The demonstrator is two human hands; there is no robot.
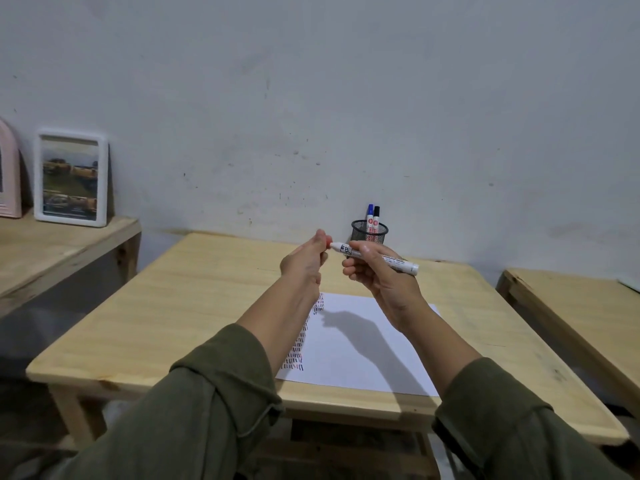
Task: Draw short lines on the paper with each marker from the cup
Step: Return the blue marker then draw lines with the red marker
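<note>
My right hand [375, 271] holds a white marker [398, 262] level above the table, its tip end pointing left. My left hand [306, 263] pinches that marker's red cap [327, 242] at the tip end. Below the hands lies a white paper [363, 344] with rows of short red, blue and black lines along its left side. A black mesh cup [369, 231] stands at the back of the table by the wall. It holds a blue-capped marker [370, 213] and a black-capped marker [376, 216].
The pale wooden table [180, 306] stands against a grey wall. A second wooden surface at the left carries a white picture frame [71, 177] and a pink frame [8, 174]. Another wooden table [581, 306] lies at the right.
</note>
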